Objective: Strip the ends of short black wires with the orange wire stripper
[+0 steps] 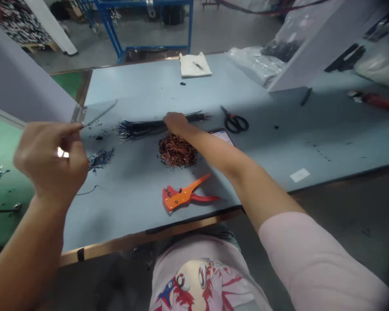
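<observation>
My left hand [52, 157], raised over the table's left side, pinches a thin grey wire [101, 114] that points up and to the right. A ring-like bright band shows on one finger. My right hand [176, 123] reaches across and rests on a bundle of black wires [142, 128], its fingertips mostly hidden. Blue and silvery ends show at the bundle's left. Just below that hand is a heap of short copper-coloured pieces [177, 151]. Near my left hand lies a small pile of blue-tipped wire pieces [100, 160].
An orange and red wire stripper [184, 195] lies near the table's front edge. Black-handled scissors [235, 122] and a partly covered phone [223, 136] lie to the right. Farther back are a white cloth or paper [194, 65] and plastic bags [256, 62]. A white post [314, 47] stands at the right.
</observation>
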`<state>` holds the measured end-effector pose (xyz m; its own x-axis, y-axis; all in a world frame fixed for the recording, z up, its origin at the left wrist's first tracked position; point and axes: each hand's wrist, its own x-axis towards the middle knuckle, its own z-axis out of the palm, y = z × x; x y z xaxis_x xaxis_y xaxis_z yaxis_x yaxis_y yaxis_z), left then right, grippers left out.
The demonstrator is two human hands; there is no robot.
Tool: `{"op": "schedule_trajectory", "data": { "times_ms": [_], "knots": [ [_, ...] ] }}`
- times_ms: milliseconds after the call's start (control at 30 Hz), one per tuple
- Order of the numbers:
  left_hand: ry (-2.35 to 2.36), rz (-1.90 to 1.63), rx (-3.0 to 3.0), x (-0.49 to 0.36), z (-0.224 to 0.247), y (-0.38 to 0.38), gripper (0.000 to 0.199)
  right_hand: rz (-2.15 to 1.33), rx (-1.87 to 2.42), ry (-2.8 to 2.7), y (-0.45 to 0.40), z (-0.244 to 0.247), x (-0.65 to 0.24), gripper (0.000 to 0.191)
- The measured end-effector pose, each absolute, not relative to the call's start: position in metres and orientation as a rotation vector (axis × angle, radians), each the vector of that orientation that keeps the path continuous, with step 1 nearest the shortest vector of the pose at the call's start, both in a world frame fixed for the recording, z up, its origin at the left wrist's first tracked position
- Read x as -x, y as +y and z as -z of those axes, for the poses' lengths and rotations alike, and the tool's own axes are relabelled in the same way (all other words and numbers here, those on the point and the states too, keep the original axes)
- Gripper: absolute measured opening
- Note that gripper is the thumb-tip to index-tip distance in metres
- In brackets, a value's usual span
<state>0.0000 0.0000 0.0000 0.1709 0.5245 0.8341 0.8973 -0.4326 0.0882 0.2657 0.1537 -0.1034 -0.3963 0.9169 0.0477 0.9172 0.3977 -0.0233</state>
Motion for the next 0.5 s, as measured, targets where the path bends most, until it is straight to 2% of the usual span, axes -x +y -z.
{"op": "schedule_trajectory", "data": {
  "times_ms": [200, 500],
  "knots": [
    [-1.198, 1.011, 2.026, -0.009, 0.019, -0.029, 0.024, -0.002, 1.62, -2.588, 0.151, 0.107, -0.269, 0.035],
    [-1.235, 1.056, 1.794, -0.016, 0.055, -0.048, 0.018, 0.02, 1.464, -2.669, 0.141, 0.107, -0.234, 0.031]
  ]
}}
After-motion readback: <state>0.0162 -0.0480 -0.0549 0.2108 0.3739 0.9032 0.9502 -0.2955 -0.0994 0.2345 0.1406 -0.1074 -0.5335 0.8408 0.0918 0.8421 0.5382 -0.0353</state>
